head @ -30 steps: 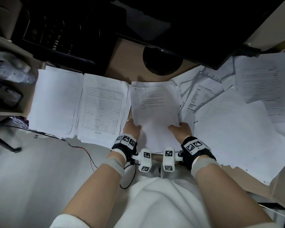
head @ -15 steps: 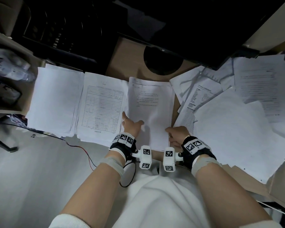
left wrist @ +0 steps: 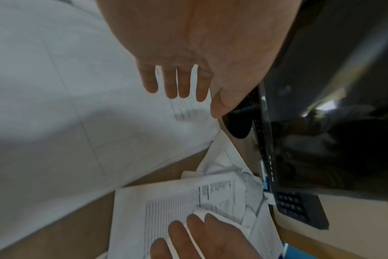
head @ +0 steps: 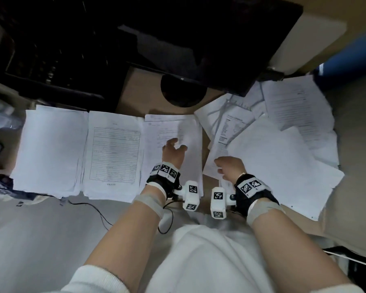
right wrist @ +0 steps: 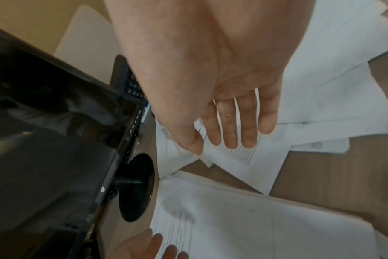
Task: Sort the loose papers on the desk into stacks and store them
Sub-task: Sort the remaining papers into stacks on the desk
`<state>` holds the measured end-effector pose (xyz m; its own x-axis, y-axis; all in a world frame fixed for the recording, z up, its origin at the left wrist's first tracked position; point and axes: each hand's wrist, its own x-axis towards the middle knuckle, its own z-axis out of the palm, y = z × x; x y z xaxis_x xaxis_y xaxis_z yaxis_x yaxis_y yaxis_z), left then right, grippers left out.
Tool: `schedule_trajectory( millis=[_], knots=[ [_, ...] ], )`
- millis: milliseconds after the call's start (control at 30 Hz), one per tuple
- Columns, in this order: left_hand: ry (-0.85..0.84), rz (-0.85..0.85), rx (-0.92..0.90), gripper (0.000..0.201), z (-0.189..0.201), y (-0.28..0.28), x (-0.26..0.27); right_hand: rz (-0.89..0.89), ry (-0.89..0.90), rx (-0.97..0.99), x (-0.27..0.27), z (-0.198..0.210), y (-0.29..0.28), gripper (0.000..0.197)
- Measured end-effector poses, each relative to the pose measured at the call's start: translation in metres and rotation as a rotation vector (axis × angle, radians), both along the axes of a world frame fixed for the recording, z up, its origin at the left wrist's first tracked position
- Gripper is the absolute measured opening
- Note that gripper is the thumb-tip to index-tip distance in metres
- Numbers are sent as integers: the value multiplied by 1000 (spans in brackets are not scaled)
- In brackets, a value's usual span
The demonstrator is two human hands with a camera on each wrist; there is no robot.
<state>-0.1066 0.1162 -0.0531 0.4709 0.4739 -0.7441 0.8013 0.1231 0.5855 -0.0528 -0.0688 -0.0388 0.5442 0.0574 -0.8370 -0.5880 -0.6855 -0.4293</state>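
Three paper stacks lie side by side on the desk: a blank stack (head: 51,149), a stack topped by a lined form (head: 114,153), and a stack of printed text sheets (head: 173,127). My left hand (head: 174,148) lies flat on the text stack with straight, spread fingers (left wrist: 177,84). My right hand (head: 224,166) is open over the near corner of a loose printed sheet (head: 226,134); its fingers (right wrist: 228,126) are straight and hold nothing. Loose overlapping papers (head: 279,161) spread out to the right.
A dark monitor (head: 199,39) overhangs the desk's back, its round black base (head: 183,89) just behind the text stack. A dark keyboard (head: 51,60) sits back left. A blue object (head: 347,56) is at the far right. A black cable (head: 93,208) hangs below the desk edge.
Both hands held the text stack's near edge; it slid left beside the form stack. My left hand moved up onto it. My right hand let go and moved right to the loose papers.
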Motion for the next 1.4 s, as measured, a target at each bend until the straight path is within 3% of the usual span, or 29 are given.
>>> schedule_trajectory(
  millis=[133,200,333,433,533,633,700,867,1000,1233,1333,1400],
  knots=[
    [-15,-88,-23,45,-4,-37,20,-104,-18,65,12,1,-37,18],
    [-9,-170,-12,44,-6,-62,30,-141,-28,47,17,0,-64,5],
    [49,-250,-18,48,0,-129,44,-263,-52,-76,24,-4,-134,60],
    [200,-284,10,72,-7,-180,44,-348,-32,-180,29,-10,-189,76],
    [297,-241,82,74,-19,-216,39,-394,-12,-265,37,-23,-230,88],
    [288,-202,126,78,-24,-228,36,-446,84,-272,41,-38,-249,95],
    [266,-181,114,72,-26,-229,36,-451,117,-257,42,-43,-253,92],
    [213,-295,133,26,-20,-222,36,-386,119,-168,39,-49,-244,74],
    [165,-194,216,40,-8,-215,39,-391,20,-91,39,-56,-238,29],
    [-4,22,144,25,-1,-197,44,-542,-97,34,50,-16,-210,27],
    [-44,151,13,22,-3,-191,46,-606,-130,95,54,-5,-204,12],
    [-52,133,-136,14,5,-193,47,-585,-127,111,55,-3,-202,14]
  ],
)
